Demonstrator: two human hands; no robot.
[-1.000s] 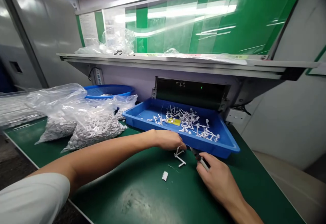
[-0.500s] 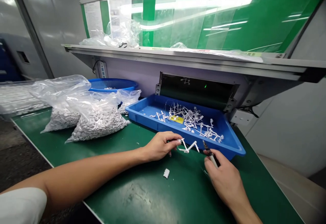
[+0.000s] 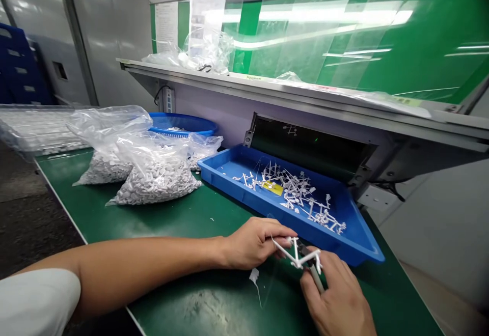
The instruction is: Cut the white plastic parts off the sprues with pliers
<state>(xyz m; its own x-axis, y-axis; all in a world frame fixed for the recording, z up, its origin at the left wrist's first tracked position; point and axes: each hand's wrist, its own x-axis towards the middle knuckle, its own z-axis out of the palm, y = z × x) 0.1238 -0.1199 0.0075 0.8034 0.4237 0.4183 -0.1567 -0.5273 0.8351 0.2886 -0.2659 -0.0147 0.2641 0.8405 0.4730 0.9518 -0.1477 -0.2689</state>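
My left hand [image 3: 250, 244] pinches a white zigzag plastic sprue [image 3: 298, 261] between thumb and fingertips, above the green table. My right hand [image 3: 340, 295] is wrapped round a pair of side cutters [image 3: 315, 276] with pale handles. Their dark jaws are at the sprue, partly behind it; I cannot tell whether they bite on it. A small white plastic piece [image 3: 254, 275] lies on the table below my left hand, with a thin thread-like strand trailing from it.
A blue tray [image 3: 244, 189] behind my hands holds many white sprues and a yellow card [image 3: 273, 188]. To the left stand clear bags [image 3: 160, 178] full of small white parts and a blue basket [image 3: 187, 121]. A metal shelf [image 3: 267, 87] overhangs the table [image 3: 206, 295].
My hands have come together: the cutters, which were apart from the sprue, are now at it. A strand now shows by the small white piece. The view has swung slightly left.
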